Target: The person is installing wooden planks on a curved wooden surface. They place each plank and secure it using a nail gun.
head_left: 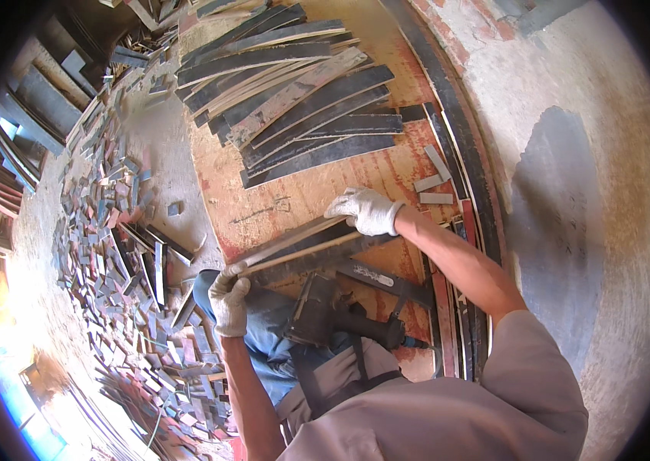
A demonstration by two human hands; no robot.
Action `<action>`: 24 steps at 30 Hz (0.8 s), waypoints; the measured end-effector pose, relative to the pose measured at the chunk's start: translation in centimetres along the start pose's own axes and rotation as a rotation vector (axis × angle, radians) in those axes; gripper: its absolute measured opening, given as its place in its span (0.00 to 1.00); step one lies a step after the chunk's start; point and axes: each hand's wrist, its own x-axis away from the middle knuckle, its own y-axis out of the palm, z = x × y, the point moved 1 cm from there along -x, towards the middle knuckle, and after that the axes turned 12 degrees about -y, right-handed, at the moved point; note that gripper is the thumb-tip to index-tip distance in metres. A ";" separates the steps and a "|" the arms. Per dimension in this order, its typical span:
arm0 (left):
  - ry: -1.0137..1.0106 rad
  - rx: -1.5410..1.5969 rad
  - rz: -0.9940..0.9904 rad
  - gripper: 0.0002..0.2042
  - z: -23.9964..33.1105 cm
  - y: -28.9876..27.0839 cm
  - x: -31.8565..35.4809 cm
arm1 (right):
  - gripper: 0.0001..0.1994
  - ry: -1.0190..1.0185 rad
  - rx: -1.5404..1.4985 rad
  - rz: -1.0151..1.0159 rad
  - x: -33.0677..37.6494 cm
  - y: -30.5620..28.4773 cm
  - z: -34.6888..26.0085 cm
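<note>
A long narrow wooden strip (286, 244) spans slantwise between my hands, over the near part of a worn wooden board. My left hand (229, 301), in a pale work glove, is closed on its near left end. My right hand (369, 211), gloved as well, grips the far right end, its fingers bent over the edge. Just under this strip lies another dark strip with a pale edge (305, 253). A black nail gun (315, 309) rests close to my lap, right of my left hand.
Dark wooden strips (317, 100) are piled on the board's far part (240, 219). Small grey pieces (436, 198) lie near its right edge, beside long strips along the wall (624, 323). Many offcuts (117, 307) cover the floor to the left.
</note>
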 end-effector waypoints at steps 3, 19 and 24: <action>0.059 0.087 -0.057 0.14 0.0 -0.6 0.5 | 0.22 0.152 -0.354 -0.228 -1.5 -4.3 -0.3; -0.038 0.141 0.052 0.13 0.2 1.1 -1.0 | 0.16 0.358 0.011 0.114 4.3 -12.3 0.4; -0.039 0.219 0.046 0.13 -0.1 1.3 -1.7 | 0.13 0.238 0.328 0.186 5.4 -9.6 -1.2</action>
